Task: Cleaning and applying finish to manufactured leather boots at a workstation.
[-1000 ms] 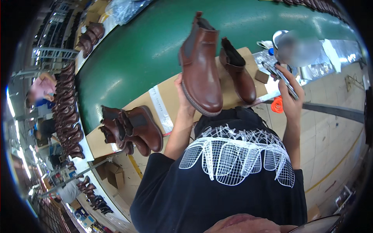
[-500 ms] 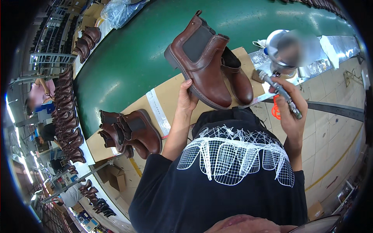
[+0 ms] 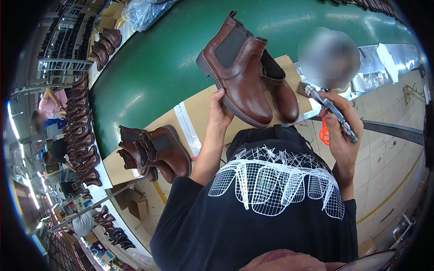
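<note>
My left hand [image 3: 220, 109] grips a brown leather Chelsea boot [image 3: 244, 81] by its sole edge, thumb up against the side; the boot is tilted, toe toward me, its grey elastic side panel showing. Just right of it stands a second brown boot [image 3: 285, 100], partly hidden behind the first. Over on the right, my right hand [image 3: 342, 135] is wrapped around a metal spray gun [image 3: 332, 109], whose nozzle end points up and left toward the boots. A round shape beyond the gun is blurred, apparently its cup.
Cardboard [image 3: 203, 108] covers the near edge of the green table [image 3: 149, 81]. More brown boots [image 3: 165, 151] lie at the left. Rows of boots [image 3: 80, 131] line a rack farther left. An orange ring-shaped handle [image 3: 324, 132] shows beside my right hand.
The spray gun and my right hand have shifted slightly right and down. My left hand keeps its hold on the boot, and the whole view has moved a little.
</note>
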Available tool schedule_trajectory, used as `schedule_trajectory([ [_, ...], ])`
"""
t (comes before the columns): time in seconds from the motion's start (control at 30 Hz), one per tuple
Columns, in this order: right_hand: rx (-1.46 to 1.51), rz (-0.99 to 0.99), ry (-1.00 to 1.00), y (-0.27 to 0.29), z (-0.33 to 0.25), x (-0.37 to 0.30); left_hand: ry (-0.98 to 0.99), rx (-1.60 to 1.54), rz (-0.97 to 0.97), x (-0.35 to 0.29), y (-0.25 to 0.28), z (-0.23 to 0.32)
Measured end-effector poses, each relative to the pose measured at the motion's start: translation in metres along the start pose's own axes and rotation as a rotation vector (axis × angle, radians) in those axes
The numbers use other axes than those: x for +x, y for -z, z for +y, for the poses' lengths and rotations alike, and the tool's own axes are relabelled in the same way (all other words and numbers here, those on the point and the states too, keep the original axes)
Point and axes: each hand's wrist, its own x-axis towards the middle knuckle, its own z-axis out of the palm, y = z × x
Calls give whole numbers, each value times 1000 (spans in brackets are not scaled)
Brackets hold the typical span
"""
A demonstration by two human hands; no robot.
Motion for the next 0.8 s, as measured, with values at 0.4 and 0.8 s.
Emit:
schedule_trajectory([
  [0.4,25,-4,34,-7,-6,1,-10,-18,14,3,-5,1],
  [0.8,0,16,61,1,3,-4,-3,-61,23,5,-13,3],
])
